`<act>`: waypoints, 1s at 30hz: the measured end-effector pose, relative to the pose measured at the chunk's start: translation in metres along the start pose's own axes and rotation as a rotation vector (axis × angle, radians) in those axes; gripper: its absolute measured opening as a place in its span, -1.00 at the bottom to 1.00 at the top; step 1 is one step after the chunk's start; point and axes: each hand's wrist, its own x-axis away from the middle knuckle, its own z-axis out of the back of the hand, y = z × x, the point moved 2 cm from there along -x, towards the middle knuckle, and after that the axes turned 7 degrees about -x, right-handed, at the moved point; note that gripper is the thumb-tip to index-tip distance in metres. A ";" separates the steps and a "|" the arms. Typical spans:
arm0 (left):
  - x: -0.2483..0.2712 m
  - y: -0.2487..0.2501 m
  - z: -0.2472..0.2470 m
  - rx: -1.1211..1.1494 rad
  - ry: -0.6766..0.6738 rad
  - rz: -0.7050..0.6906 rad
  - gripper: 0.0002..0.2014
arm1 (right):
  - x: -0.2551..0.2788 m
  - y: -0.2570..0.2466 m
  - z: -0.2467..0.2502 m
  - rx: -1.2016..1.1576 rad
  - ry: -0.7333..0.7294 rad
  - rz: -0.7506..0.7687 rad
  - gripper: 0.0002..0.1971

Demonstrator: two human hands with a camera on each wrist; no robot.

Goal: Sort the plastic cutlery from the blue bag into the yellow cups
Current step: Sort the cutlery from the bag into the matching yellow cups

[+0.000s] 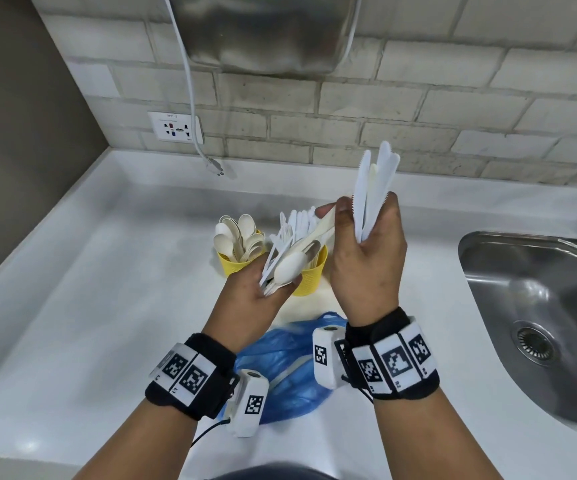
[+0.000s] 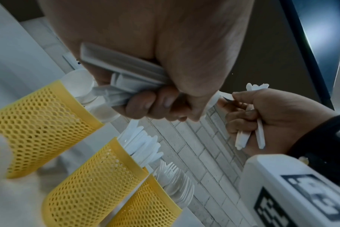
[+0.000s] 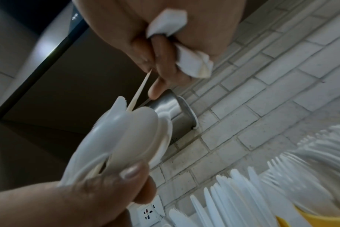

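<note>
My left hand [image 1: 273,289] grips a mixed bundle of white cutlery [image 1: 290,265] over the yellow cups; a spoon bowl [image 3: 134,138] faces out of it. My right hand [image 1: 360,230] holds several white knives [image 1: 373,188] upright in its fingers, while its thumb and forefinger pinch the end of a beige handle [image 3: 140,90] that sticks out of the left bundle. Three yellow mesh cups stand below: one with spoons [image 2: 39,127], one with knives [image 2: 99,176], one with forks [image 2: 145,207]. The blue bag [image 1: 287,358] lies crumpled on the counter under my wrists.
A steel sink [image 1: 540,306] is set into the white counter at the right. On the brick wall behind are a socket [image 1: 174,128], a hanging white cable [image 1: 190,81] and a steel appliance [image 1: 266,29]. A dark wall closes the left side.
</note>
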 end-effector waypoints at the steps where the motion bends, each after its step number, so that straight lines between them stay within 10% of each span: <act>1: 0.001 0.001 0.000 -0.003 -0.001 -0.003 -0.69 | -0.001 0.000 0.000 -0.023 -0.007 -0.015 -0.92; 14: 0.012 -0.051 0.017 -0.300 -0.138 0.185 -0.77 | -0.027 0.022 0.045 -0.645 0.402 -0.347 -0.94; 30: 0.031 -0.092 -0.033 -0.956 -0.350 0.235 -0.88 | 0.000 0.064 0.066 -0.392 0.162 -0.499 -0.82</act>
